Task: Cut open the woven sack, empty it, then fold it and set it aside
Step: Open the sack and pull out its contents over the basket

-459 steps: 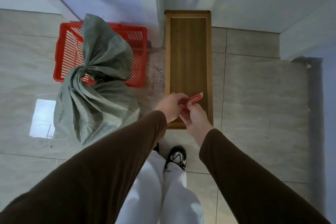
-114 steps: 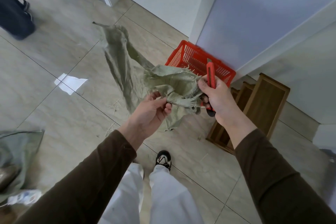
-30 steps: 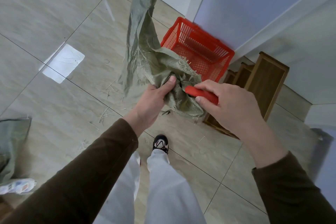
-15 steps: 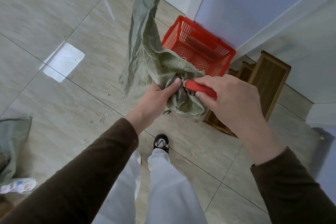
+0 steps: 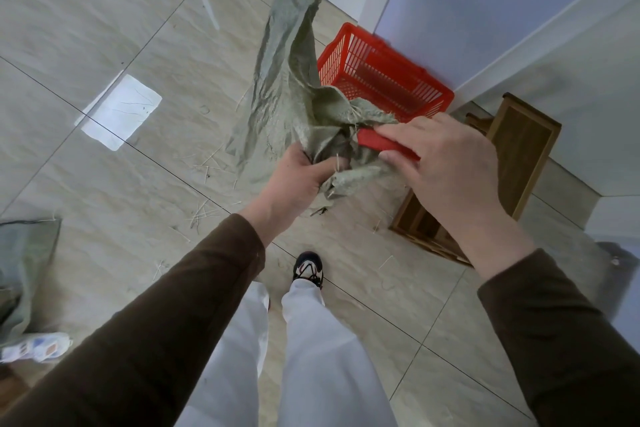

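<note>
The grey-green woven sack [image 5: 287, 87] hangs limp and crumpled in the air in front of me, one frayed end sticking up toward the wall. My left hand [image 5: 298, 180] grips the bunched lower part of it from below. My right hand [image 5: 443, 166] is closed around a red utility knife [image 5: 381, 144], whose front end points left into the cloth; the blade is hidden among the folds. Loose straw-like threads lie on the floor tiles under the sack.
A red plastic basket [image 5: 384, 76] stands on the floor by the wall corner, behind the sack. A wooden bench [image 5: 491, 170] lies to the right of it. Another grey-green sack [image 5: 24, 263] and a small printed packet [image 5: 34, 350] lie at the left edge. My shoe [image 5: 308, 269] is below the hands.
Over the last second my left hand has slid further under the bunched cloth and closed on it. The right hand with the knife has stayed beside it. The sack's upright end has barely shifted.
</note>
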`<state>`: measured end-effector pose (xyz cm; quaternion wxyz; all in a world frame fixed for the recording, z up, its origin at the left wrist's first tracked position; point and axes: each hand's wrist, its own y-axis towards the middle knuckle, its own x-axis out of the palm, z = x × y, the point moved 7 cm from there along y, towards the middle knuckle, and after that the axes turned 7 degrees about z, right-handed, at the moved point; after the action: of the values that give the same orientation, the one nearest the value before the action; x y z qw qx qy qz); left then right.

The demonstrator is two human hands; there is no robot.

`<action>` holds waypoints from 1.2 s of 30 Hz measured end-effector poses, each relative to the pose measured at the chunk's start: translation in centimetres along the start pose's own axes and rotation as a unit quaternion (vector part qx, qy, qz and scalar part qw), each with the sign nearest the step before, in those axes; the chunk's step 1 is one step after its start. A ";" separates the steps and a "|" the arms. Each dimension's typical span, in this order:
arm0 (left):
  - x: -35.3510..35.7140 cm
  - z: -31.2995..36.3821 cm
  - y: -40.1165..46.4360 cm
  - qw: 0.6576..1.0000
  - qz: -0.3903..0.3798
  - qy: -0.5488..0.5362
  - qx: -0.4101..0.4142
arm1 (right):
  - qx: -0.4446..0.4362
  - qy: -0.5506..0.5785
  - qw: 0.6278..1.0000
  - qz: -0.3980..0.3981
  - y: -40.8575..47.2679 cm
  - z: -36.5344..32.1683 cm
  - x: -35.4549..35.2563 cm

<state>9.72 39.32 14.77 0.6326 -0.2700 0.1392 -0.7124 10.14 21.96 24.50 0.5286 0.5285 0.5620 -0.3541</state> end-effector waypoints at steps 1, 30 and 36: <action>-0.2 0.1 0.3 1.000 0.006 0.004 0.002 | -0.001 -0.004 1.000 0.015 0.0 0.0 -0.2; -0.9 0.9 -2.2 0.979 0.137 -0.136 -0.060 | 0.442 0.425 0.789 -0.042 0.9 -1.3 5.2; -0.4 1.2 -2.7 0.969 0.166 -0.167 -0.071 | 0.527 0.523 0.669 0.031 -0.6 -1.1 6.0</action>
<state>8.12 40.27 17.13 0.7357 -0.4024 0.1244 -0.5304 10.03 24.21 18.77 -0.2077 0.8347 0.4497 -0.2407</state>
